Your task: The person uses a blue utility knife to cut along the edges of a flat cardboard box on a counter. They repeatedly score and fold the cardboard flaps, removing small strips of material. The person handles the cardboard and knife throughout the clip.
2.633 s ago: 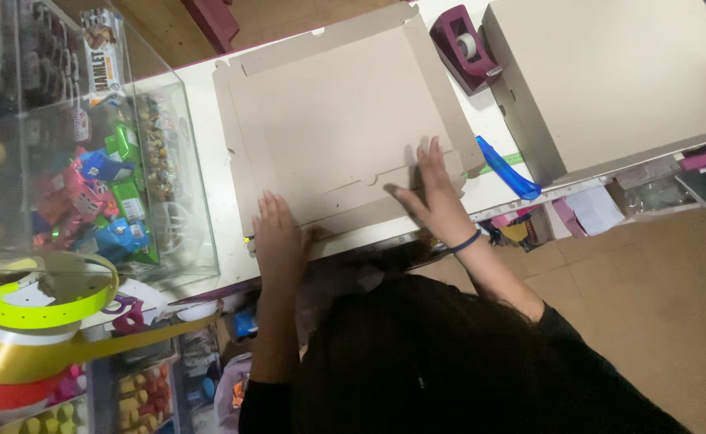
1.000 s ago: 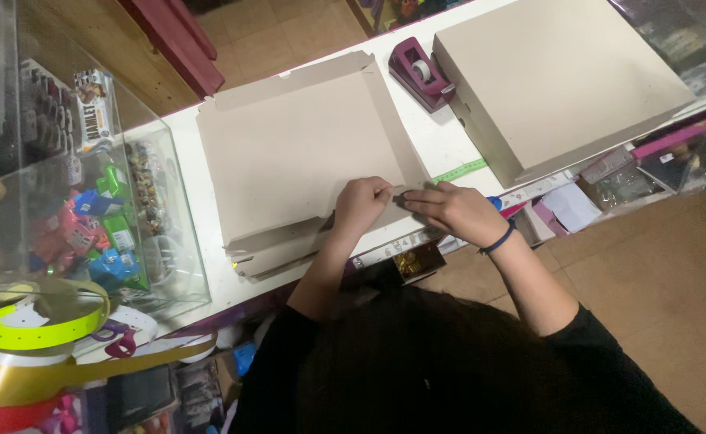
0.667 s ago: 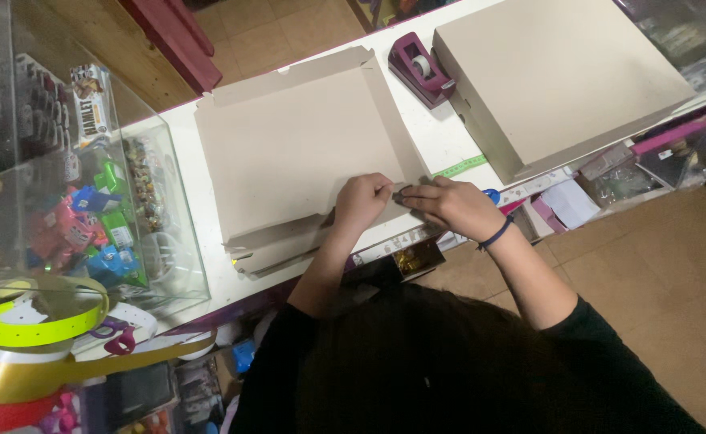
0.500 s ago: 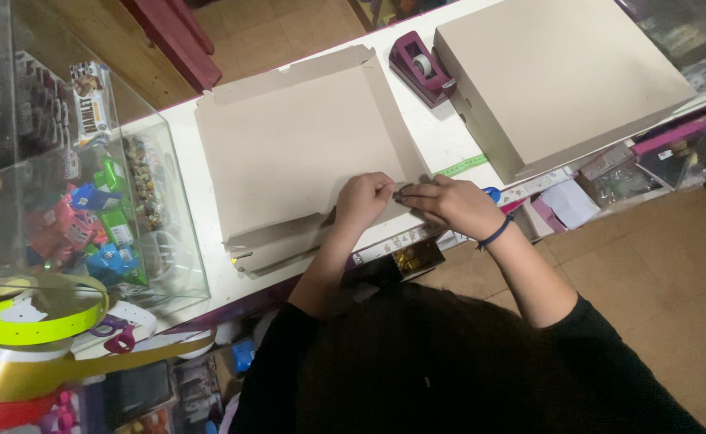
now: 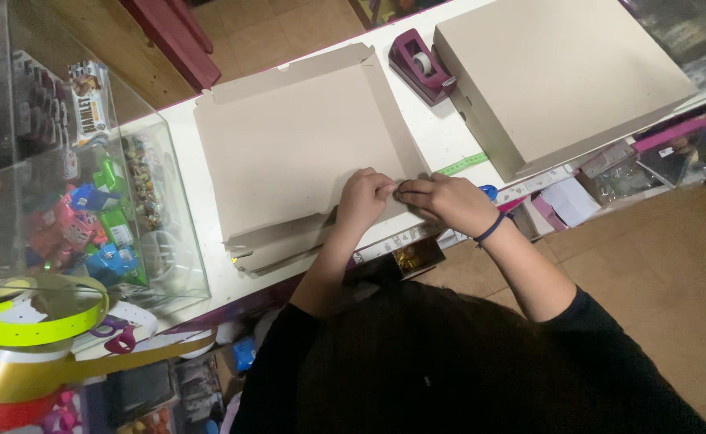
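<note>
Both hands, left (image 5: 365, 195) and right (image 5: 445, 202), pinch the flat cardboard sheet (image 5: 304, 149) corner together; keep the fold square against the counter (image 5: 441, 141).

Bare counter strip (image 5: 441, 137) leaves passage between flat cardboard (image 5: 296, 145) and closed box (image 5: 562, 76) (tape dispenser (image 5: 419, 66) blocks its far end).

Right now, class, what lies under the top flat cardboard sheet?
More cardboard sheets stick out under the top sheet, on the white counter. How many there are stays covered.
</note>
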